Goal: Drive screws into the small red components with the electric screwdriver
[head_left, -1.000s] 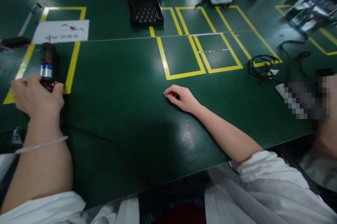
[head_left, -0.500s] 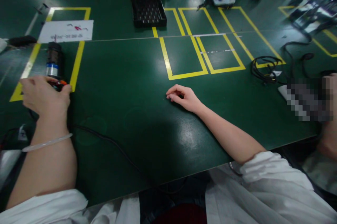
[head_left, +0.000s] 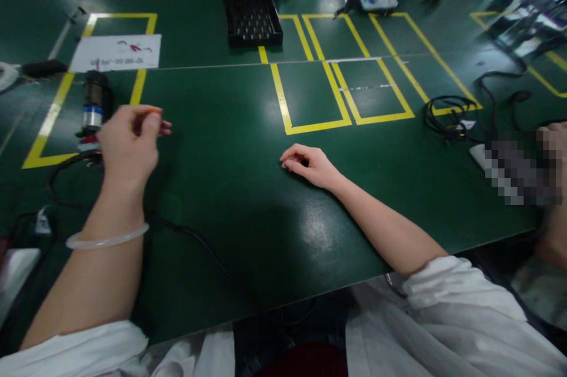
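Note:
My left hand [head_left: 130,140] is closed, with a small orange thing [head_left: 155,111] showing between its thumb and fingers; the rest of what it holds is hidden. Just left of it, a dark cylindrical tool [head_left: 94,102] with a blue and silver band lies on the green table, its black cable [head_left: 55,185] looping below. My right hand [head_left: 312,165] rests on the table near the middle, fingers loosely curled and thumb close to the index finger, with nothing seen in it. A white sheet with a printed picture [head_left: 117,52] lies beyond the tool.
A black tray [head_left: 254,34] stands at the far side by another person's hands. Yellow tape frames [head_left: 319,127] mark the table. A coiled black cable [head_left: 443,114] lies at the right, near a person's hand. A white device [head_left: 378,0] sits at the back.
My left hand has lifted and moved right, away from the dark tool, with the small orange thing between its fingers. My right hand has stayed in place.

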A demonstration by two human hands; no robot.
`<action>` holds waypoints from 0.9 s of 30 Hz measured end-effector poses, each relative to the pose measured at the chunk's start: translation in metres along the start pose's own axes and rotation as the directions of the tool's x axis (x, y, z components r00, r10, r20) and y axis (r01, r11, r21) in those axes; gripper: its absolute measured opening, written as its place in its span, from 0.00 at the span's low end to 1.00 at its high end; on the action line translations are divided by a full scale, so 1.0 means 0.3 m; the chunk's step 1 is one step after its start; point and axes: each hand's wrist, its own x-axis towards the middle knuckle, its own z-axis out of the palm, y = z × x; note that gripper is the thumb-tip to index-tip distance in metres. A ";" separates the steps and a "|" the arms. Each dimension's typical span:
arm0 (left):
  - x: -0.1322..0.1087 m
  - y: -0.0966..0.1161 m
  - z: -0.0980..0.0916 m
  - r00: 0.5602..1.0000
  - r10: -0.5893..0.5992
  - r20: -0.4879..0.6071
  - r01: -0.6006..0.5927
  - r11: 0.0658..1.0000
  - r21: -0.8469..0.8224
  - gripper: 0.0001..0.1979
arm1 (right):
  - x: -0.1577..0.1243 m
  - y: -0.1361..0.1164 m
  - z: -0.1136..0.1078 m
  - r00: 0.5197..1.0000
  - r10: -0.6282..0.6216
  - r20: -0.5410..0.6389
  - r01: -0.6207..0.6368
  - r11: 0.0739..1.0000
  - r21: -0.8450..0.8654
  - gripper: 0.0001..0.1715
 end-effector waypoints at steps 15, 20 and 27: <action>-0.219 0.297 0.395 0.757 0.166 0.633 0.253 0.818 -0.517 0.22 | -0.002 0.004 0.009 0.992 -0.114 0.051 0.110 0.992 0.067 0.11; -0.231 0.286 0.403 0.788 0.125 0.603 0.304 0.773 -0.558 0.17 | -0.004 0.017 0.008 0.993 -0.119 0.011 0.118 0.991 0.063 0.11; -0.230 0.289 0.401 0.787 0.129 0.603 0.291 0.784 -0.548 0.20 | -0.007 0.018 0.006 0.996 -0.086 0.006 0.086 0.996 0.015 0.11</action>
